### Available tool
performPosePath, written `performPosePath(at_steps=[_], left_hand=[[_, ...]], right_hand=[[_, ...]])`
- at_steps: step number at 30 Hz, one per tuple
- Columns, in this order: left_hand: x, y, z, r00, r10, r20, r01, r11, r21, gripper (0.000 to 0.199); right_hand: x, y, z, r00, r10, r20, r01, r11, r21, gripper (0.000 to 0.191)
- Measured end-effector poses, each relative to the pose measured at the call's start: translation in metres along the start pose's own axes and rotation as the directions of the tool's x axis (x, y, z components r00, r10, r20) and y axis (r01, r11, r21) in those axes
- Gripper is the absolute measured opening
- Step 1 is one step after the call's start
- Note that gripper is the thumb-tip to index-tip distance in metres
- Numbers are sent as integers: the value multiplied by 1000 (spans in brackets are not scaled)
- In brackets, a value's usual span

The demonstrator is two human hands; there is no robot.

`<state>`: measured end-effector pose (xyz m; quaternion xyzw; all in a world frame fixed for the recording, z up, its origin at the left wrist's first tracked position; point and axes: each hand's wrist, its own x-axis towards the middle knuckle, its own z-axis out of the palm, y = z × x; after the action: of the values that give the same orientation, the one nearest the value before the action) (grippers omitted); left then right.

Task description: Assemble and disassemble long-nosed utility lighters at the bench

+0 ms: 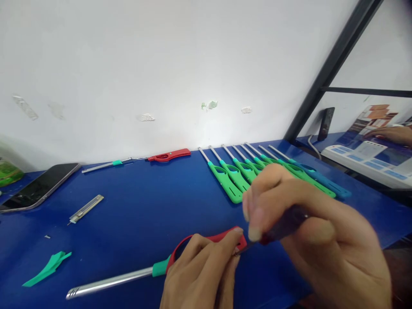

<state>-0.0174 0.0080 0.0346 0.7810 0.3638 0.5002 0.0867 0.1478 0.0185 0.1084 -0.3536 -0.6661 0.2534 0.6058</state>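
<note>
— Blue tabletop (138,219), white wall (180,64) behind. What do I have, from the left?

— Phone (40,186) far left, loose green piece (49,269) near left, then my lighter (159,268) at near centre, metal tube (112,281) leftward, red handle (242,240) rightward.

— How will it handle?

— Light, I'd judge. I expect a stiff, slick tube and a plastic shell that could crack. I'd hold the broad handle and spare the thin red loop (176,253).

— My left hand (199,272)?

— Fingers closed over the red handle, at the table.

— Farther right?

— Green lighters (229,184) lie in a far row. Nearer, my right hand (322,214) grips a dark tool (283,225), blurred; whether its tip touches the handle's end, I can't tell.
</note>
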Motion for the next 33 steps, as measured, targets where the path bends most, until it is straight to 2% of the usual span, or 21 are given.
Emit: performPosePath(at_steps=[3, 6, 9, 14, 18, 21, 23, 27, 30, 33], left_hand=[[5, 3, 5, 996, -70, 47, 72, 997, -41, 43], [10, 5, 12, 992, -107, 71, 110, 993, -47, 45], [14, 4, 19, 991, -93, 95, 90, 995, 33, 42], [14, -5, 25, 986, -39, 163, 8, 983, 186, 35], [12, -7, 27, 978, -75, 197, 30, 974, 223, 36], [10, -9, 26, 971, -91, 222, 39, 972, 231, 37], [6, -11, 24, 971, -55, 232, -3, 970, 244, 34], [-8, -24, 12, 966, 103, 235, -190, 903, 384, 35], [-19, -35, -1, 947, 159, 279, -272, 860, 432, 33], [-25, -41, -8, 934, 179, 309, -304, 854, 423, 34]], right_hand=[[2, -2, -7, 996, -75, -46, 63, 971, -231, 26], [4, -3, -16, 991, -110, -81, 77, 940, -331, 18], [7, -4, -22, 995, -86, -52, 68, 955, -288, 11], [17, 1, -26, 994, 1, 111, 21, 981, -195, 9], [21, 11, -28, 980, 46, 194, -8, 981, -192, 9], [22, 15, -31, 978, 67, 198, -30, 982, -187, 8], [23, 14, -33, 979, 73, 193, -41, 985, -167, 7], [23, 11, -35, 976, 35, 216, -3, 989, -145, 7], [20, 11, -31, 977, -23, 210, 73, 970, -231, 9], [17, 12, -27, 981, -63, 183, 123, 934, -335, 8]])
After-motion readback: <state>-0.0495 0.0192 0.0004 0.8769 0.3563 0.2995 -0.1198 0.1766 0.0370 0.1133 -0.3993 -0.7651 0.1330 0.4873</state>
